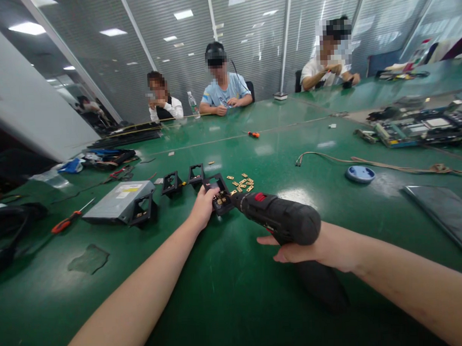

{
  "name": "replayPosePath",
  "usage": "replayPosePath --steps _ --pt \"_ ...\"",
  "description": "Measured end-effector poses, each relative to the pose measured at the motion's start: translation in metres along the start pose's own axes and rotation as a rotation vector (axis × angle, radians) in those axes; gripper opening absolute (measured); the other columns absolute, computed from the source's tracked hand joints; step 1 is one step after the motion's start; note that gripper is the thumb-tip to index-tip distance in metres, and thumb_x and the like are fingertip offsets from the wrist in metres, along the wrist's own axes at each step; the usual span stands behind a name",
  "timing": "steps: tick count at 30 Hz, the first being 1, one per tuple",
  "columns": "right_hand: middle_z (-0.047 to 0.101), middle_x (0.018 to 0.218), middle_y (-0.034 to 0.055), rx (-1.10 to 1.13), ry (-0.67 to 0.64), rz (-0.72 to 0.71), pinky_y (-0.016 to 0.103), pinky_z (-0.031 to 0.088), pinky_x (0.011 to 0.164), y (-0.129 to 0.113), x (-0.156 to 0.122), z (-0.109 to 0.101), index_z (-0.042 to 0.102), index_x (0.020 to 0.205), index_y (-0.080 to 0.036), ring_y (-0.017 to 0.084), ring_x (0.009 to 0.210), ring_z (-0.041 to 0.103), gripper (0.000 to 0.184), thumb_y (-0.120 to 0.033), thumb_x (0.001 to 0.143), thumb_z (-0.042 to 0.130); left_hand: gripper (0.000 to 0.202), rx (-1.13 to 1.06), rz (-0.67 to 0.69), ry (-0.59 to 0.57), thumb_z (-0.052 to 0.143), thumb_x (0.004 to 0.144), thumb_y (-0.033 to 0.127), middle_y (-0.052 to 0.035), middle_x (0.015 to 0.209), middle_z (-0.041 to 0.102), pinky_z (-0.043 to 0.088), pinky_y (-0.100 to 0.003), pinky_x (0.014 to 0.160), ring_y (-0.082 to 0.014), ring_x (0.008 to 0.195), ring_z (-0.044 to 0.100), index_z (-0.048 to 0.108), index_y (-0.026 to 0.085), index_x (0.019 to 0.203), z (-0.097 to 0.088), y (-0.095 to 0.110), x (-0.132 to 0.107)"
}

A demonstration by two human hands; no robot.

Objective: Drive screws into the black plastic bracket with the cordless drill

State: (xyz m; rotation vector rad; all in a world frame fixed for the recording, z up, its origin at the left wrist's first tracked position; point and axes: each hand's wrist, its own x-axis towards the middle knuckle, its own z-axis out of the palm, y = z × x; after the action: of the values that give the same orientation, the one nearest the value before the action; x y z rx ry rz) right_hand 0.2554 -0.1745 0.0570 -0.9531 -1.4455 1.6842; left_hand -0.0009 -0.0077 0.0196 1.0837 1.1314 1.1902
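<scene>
My left hand point(204, 206) grips a black plastic frame point(225, 207) by its left side, with small brass-coloured parts showing inside it. Wrapped round the handle of a black cordless drill point(280, 214) is my right hand point(302, 251). The drill lies level, its chuck pointing left at the frame's right edge; whether the tip touches it I cannot tell. Small brass plates point(243, 182) are scattered on the table just beyond the chuck. Similar black frames stand left of my left hand: one at the back point(196, 174), one nearer point(172, 184), and one against a metal drive point(143, 210).
On the green table point(227, 294), an orange-handled screwdriver point(68, 221) lies left, another small screwdriver point(253, 135) farther back. To the right are a blue round lid point(360, 173), a cable point(340, 158), a phone-like slab point(440, 211) and circuit boards point(422, 126). Several people sit opposite.
</scene>
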Motion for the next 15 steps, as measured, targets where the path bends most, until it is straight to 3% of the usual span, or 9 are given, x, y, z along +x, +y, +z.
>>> replayPosePath --steps 4,6,8,10,12,15 --pt "0.059 0.16 0.0099 0.088 -0.024 0.005 0.059 0.054 0.115 -0.005 0.001 0.001 0.049 0.163 -0.031 0.04 0.141 0.063 0.1 -0.02 0.073 0.091 0.044 -0.01 -0.007 -0.006 0.079 0.069 0.039 0.001 0.089 0.07 0.06 -0.035 0.077 -0.0202 0.081 0.07 0.061 0.024 0.106 0.0 0.0 -0.001" --pt "0.052 0.167 0.0092 0.021 -0.009 -0.049 0.056 0.051 0.12 -0.011 0.002 0.002 0.053 0.161 -0.031 0.04 0.152 0.051 0.101 -0.018 0.069 0.094 0.044 -0.006 -0.013 -0.011 0.079 0.07 0.04 0.0008 0.089 0.07 0.06 -0.035 0.076 -0.0206 0.081 0.071 0.061 0.024 0.107 -0.001 -0.001 0.0" --pt "0.058 0.162 0.0106 0.023 0.005 -0.023 0.055 0.054 0.117 -0.015 0.002 0.001 0.058 0.157 -0.029 0.04 0.151 0.052 0.1 -0.019 0.066 0.098 0.045 0.0 -0.017 -0.014 0.078 0.07 0.04 0.0004 0.09 0.071 0.06 -0.036 0.076 -0.0212 0.082 0.072 0.061 0.024 0.108 -0.002 -0.002 0.001" --pt "0.073 0.141 0.0143 0.088 -0.049 0.096 0.053 0.062 0.104 -0.015 0.001 -0.001 0.063 0.152 -0.025 0.04 0.131 0.07 0.093 -0.023 0.066 0.099 0.045 0.001 -0.014 -0.014 0.078 0.07 0.041 -0.0003 0.092 0.072 0.06 -0.036 0.076 -0.0216 0.083 0.072 0.061 0.024 0.109 -0.002 -0.003 0.003" --pt "0.083 0.11 0.0146 0.163 -0.146 0.23 0.045 0.067 0.085 -0.013 0.0 -0.003 0.066 0.148 -0.019 0.033 0.097 0.082 0.087 -0.028 0.068 0.099 0.045 0.003 -0.014 -0.014 0.078 0.07 0.041 -0.0008 0.093 0.073 0.06 -0.036 0.075 -0.0221 0.084 0.073 0.061 0.024 0.109 -0.002 -0.004 0.004" --pt "0.08 0.075 0.0047 0.281 -0.212 0.317 0.033 0.065 0.065 -0.009 0.0 -0.003 0.06 0.149 -0.015 0.022 0.064 0.078 0.092 -0.028 0.067 0.1 0.045 0.006 -0.018 -0.015 0.078 0.07 0.041 -0.0012 0.094 0.074 0.061 -0.036 0.075 -0.023 0.084 0.073 0.06 0.024 0.108 -0.002 -0.004 0.004"
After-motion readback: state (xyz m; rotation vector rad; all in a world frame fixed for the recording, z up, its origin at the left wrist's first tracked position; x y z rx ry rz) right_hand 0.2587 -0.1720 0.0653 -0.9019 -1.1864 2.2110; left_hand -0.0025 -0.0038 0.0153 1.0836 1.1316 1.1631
